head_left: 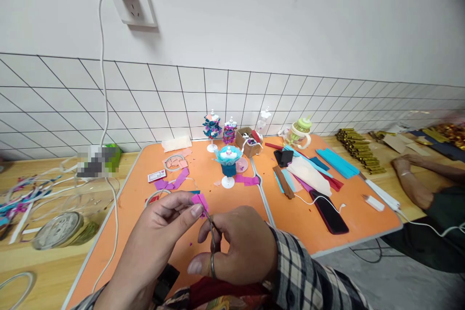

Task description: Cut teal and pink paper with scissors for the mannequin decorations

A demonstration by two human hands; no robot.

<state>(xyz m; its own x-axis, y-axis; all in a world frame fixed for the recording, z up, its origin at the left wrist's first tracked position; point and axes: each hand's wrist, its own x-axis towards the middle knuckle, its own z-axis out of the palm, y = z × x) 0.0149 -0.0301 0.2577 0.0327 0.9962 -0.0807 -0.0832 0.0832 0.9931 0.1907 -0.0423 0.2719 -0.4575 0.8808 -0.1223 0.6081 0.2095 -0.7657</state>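
My left hand point(163, 225) pinches a small piece of magenta crepe paper point(199, 199) between thumb and fingers. In my right hand point(241, 242) is a pair of small metal scissors point(212, 247), fingers around the handles, with the blades reaching up to the paper's lower edge. Just beyond my hands stands a small white dress-form stand point(228, 182) wrapped in blue paper. Behind it are a form in teal and purple paper point(212, 127) and another in purple and red point(229, 131). Magenta paper strips point(174, 181) lie to the left.
An orange folding table point(290, 223) bears a cardboard box point(249, 143), a green-lidded bottle point(300, 131), a black phone point(329, 211) and coloured paper strips point(337, 163). A white cable point(105, 82) hangs down at left. Another person's arm point(412, 181) rests at far right.
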